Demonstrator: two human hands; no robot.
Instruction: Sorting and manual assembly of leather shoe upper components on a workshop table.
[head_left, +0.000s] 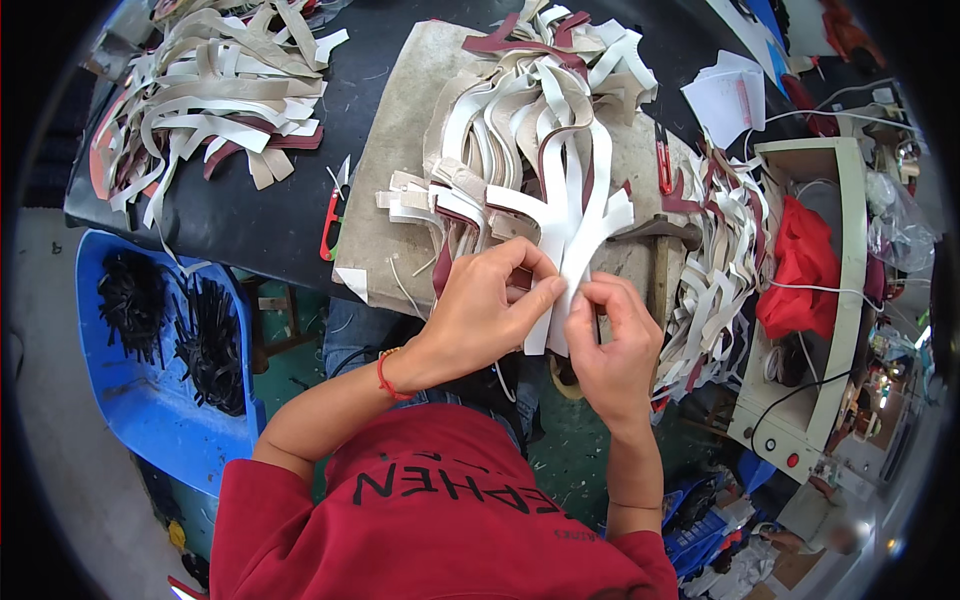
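Observation:
Just over the table's near edge, my left hand (490, 310) pinches a white strip (572, 200) between thumb and fingers. Close beside it, my right hand (615, 345) is closed on the same white piece, which seems to part into two tails below my fingers. Its upper end runs back into a pile of white, beige and dark red strips (500, 120) on a pale board (390, 130). How many layers I hold is hidden by my fingers. Just past my right hand lies a hammer (662, 240), its head touching the board.
Red-handled snips (333, 215) lie left of the board. More strips (230, 100) are heaped at the far left, others (715, 270) at the right. A blue plastic chair (110, 370) carries black bundles. An open-sided case (850, 230) holds red cloth (805, 265).

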